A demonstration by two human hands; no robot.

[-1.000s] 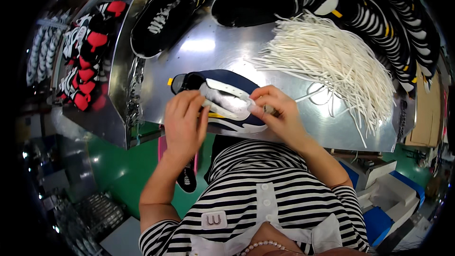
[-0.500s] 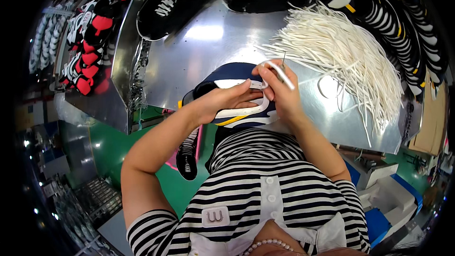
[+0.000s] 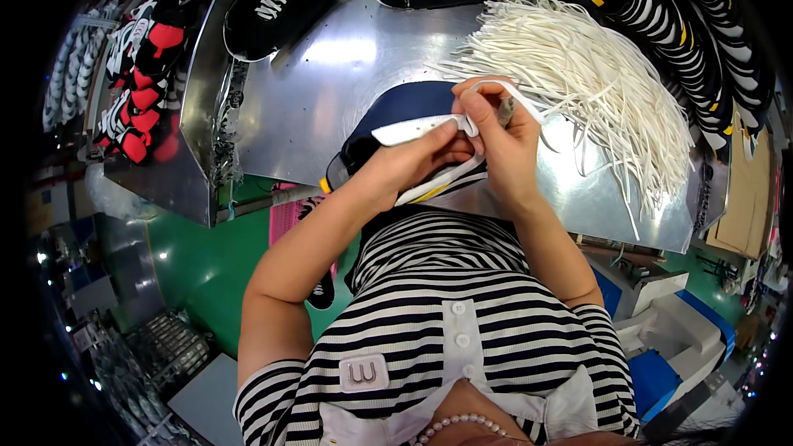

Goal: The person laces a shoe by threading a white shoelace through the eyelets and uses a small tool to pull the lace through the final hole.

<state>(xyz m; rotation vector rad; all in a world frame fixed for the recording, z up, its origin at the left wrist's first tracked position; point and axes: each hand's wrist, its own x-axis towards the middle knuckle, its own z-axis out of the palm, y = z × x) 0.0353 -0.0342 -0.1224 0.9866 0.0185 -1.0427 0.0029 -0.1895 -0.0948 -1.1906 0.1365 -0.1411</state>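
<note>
A navy shoe upper with white eyelet strips lies over the near edge of the metal table, in front of my body. My left hand is closed on the upper, its thumb along the white eyelet strip and its fingers inside the opening. Fingertips of my right hand pinch a white shoelace right at the end of that strip. The lace curves over the right fingers. A slim greyish tool also sits in the right hand; its tip is hidden.
A large heap of white laces spreads to the right of my hands. Black shoe uppers line the table's back, with stacked striped ones at far right. Red, black and white uppers stand left. Cardboard is at right.
Both hands have moved slightly up and the upper has tilted, lifting its eyelet strip. The lace now arches over my right fingers instead of sticking out straight. The tool's thin shaft no longer shows.
</note>
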